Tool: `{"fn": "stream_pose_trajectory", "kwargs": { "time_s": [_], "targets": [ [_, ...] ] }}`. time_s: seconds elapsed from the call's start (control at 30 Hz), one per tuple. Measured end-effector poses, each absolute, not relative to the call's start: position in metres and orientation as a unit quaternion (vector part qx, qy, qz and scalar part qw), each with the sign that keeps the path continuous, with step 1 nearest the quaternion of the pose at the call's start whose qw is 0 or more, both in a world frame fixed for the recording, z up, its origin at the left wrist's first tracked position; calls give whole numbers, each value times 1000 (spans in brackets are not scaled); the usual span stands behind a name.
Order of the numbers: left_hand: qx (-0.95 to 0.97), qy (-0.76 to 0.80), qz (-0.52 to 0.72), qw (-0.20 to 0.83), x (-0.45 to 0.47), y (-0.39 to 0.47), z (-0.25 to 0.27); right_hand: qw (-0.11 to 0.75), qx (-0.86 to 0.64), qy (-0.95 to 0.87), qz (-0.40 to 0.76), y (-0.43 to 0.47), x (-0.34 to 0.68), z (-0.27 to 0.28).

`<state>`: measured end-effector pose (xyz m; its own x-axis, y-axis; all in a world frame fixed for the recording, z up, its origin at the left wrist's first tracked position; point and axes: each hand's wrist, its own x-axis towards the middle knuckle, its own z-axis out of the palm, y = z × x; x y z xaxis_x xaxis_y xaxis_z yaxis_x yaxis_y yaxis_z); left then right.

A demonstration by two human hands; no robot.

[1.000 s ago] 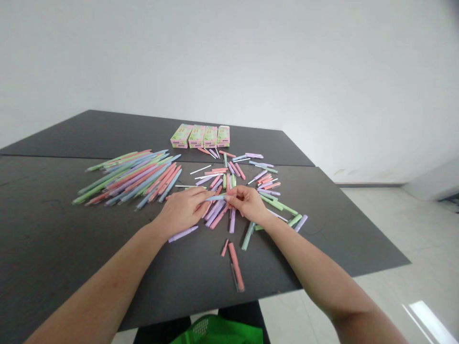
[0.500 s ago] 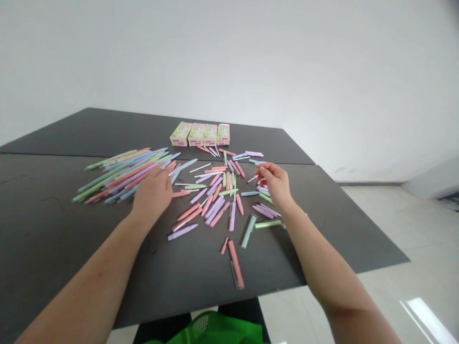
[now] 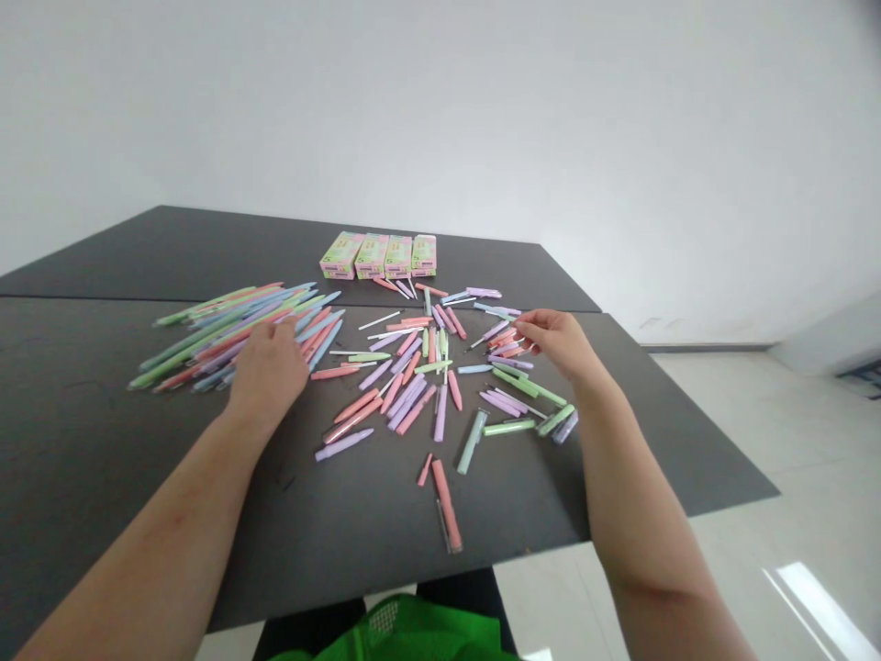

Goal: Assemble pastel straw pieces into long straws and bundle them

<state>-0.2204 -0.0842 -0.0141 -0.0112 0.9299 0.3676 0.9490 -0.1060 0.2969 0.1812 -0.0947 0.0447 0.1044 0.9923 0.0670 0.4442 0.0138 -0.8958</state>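
Left hand [image 3: 267, 369], fingers loosely spread and empty, rests at the near end of the pen pile [image 3: 234, 335], left of centre, long axes running lower left to upper right; right hand [image 3: 561, 341], grip uncertain, touches scattered pen parts [image 3: 506, 341] right of centre on the surface [image 3: 103, 441]

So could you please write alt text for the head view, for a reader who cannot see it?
A person's left hand rests on the near end of a row of assembled pastel pens while the right hand reaches into scattered pen parts on a dark table. Four small boxes stand in a row behind.
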Motion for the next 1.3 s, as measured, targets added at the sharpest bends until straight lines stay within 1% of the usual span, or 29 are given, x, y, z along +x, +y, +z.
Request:
{"fn": "stream_pose_trajectory", "kwargs": {
  "time_s": [0.1,0.17,0.23,0.33,0.43,0.57,0.7,0.97,1.13,1.3],
  "targets": [
    [-695,-674,-237,85,-215,-86,-11,252,-616,-674,321,-101,187,52],
    [-704,-661,-241,97,-211,-89,-8,147,-599,-723,312,-105,186,53],
    [-711,-649,-250,109,-206,-91,-5,59,-586,-752,294,-107,182,53],
    [-710,-638,-268,130,-201,-93,-2,-36,-586,-770,249,-111,171,48],
    [-715,-623,-293,118,-198,-94,0,-81,-595,-769,216,-115,159,43],
    [-728,-597,-321,103,-194,-94,0,-79,-591,-772,219,-115,150,35],
    [-768,-555,-310,83,-188,-95,-2,-54,-589,-787,179,-110,142,27],
    [-789,-574,-211,51,-193,-88,-15,90,-598,-789,106,-102,125,9],
    [-776,-607,-160,56,-200,-89,-12,141,-598,-779,121,-102,124,9],
    [-755,-637,-144,54,-208,-88,-10,228,-635,-728,119,-101,131,21]
  ]
}}
